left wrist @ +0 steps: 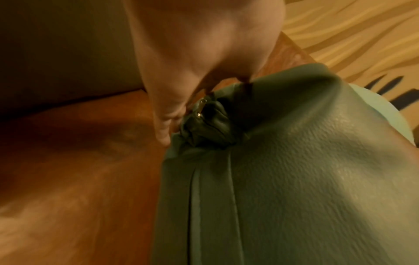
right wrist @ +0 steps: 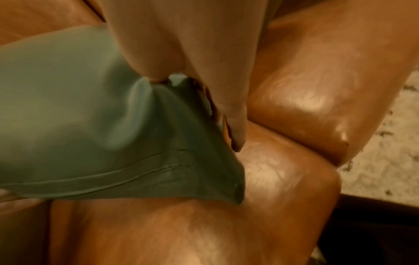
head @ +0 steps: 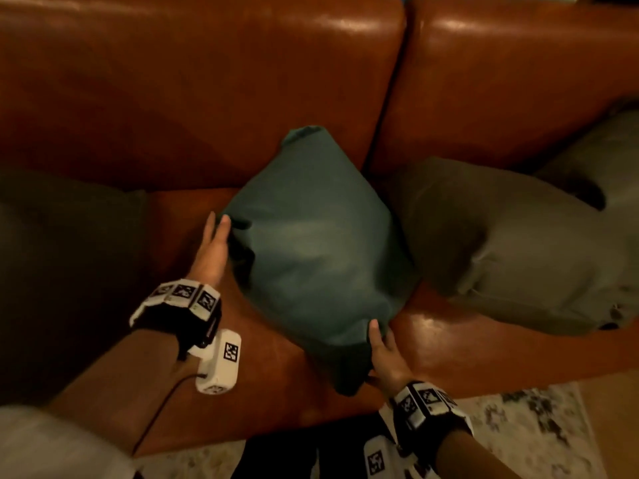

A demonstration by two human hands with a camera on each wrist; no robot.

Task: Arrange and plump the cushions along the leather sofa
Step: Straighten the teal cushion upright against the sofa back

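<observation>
Bare brown leather sofa seat is lying open just left of the left hand, reaching to a dark olive fabric cushion. Right of the right hand, a grey-green fabric cushion is blocking the seat, touching the teal leather cushion between both hands.

the sofa is shiny orange-brown. the cushion in the middle of the frame is dark blue-green. the cushion on the right is grey-green, and the cushion at the left edge is dark olive. the rug at the bottom right is cream with dark speckles. the wrist bands are black with white squares and black marks.
</observation>
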